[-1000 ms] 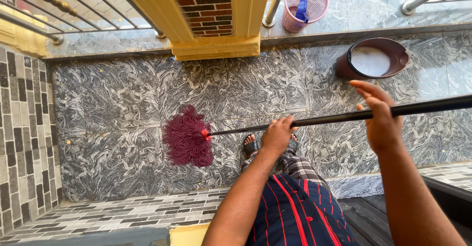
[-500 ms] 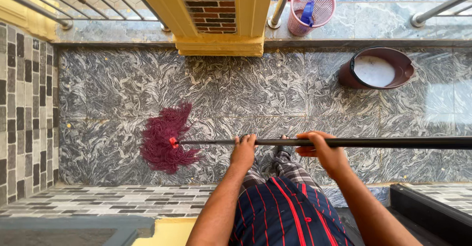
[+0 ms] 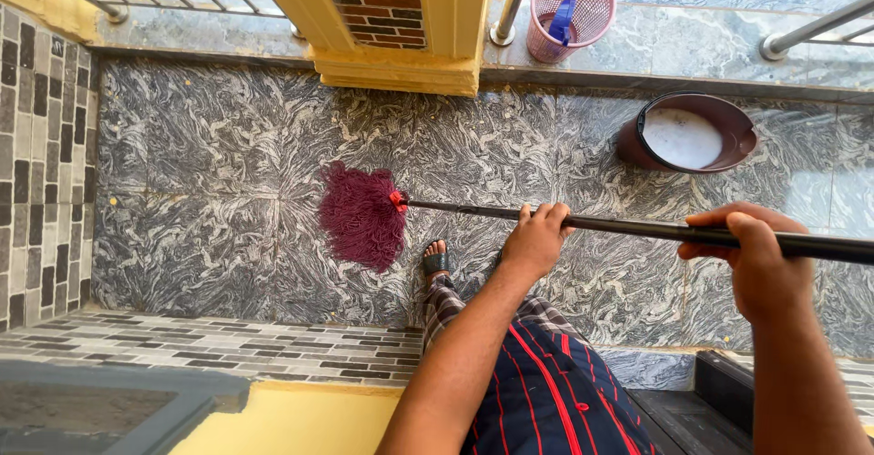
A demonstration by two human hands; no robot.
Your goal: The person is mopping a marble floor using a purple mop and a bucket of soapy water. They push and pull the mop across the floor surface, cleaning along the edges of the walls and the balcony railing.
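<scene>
I hold a mop with a long black handle (image 3: 628, 228) that runs across the view from right to left. Its dark red string head (image 3: 362, 216) lies flat on the grey marbled floor (image 3: 200, 164), joined by a small red clip. My left hand (image 3: 535, 239) grips the handle near the middle. My right hand (image 3: 757, 259) is closed around it farther right. My sandalled foot (image 3: 435, 260) stands just right of the mop head.
A dark brown bucket (image 3: 687, 133) of soapy water stands at the back right. Behind it, on a raised ledge, is a pink mesh basket (image 3: 569, 11) with a blue bottle. A yellow and brick pillar (image 3: 391, 18) and metal railings line the back; brick-pattern tiles border the left and front.
The mop head has slid to the right and a little away from me, bunching up. Both hands moved right along with the handle; my right hand now grips farther out.
</scene>
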